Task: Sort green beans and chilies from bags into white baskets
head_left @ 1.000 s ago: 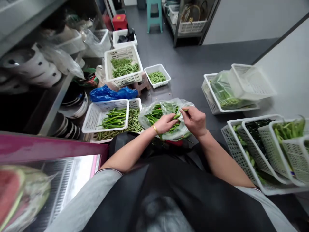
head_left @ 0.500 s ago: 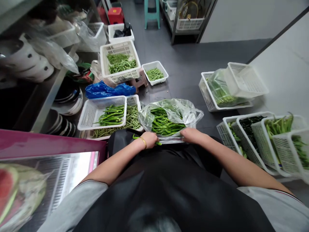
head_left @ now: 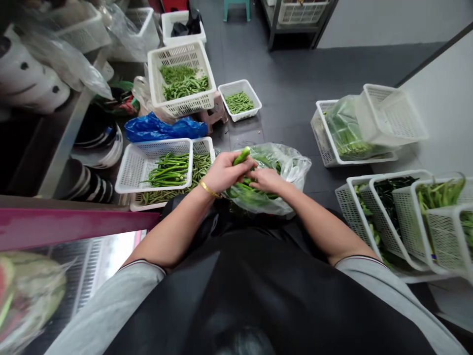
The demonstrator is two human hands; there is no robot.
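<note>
My left hand (head_left: 227,172), with a gold bracelet at the wrist, is closed round a green pepper (head_left: 242,156) whose end sticks up past the fingers. My right hand (head_left: 266,179) meets its fingertips over the clear plastic bag (head_left: 297,165); whether it grips anything is hidden. Long green peppers (head_left: 251,195) lie in the open bag at my lap, partly covered by both hands. Left of the bag, a white basket (head_left: 135,170) holds more long green peppers (head_left: 170,170) and rests on a basket of green beans (head_left: 201,165).
A large white basket (head_left: 157,81) and a small one (head_left: 246,116) hold green pods ahead. Blue plastic (head_left: 162,129) lies at the left. White baskets of vegetables (head_left: 402,195) stand at the right, beside stacked baskets (head_left: 321,135).
My left hand has risen over the bag with a pepper. My right hand has left the bag's near edge and moved left to it. The view has shifted slightly.
</note>
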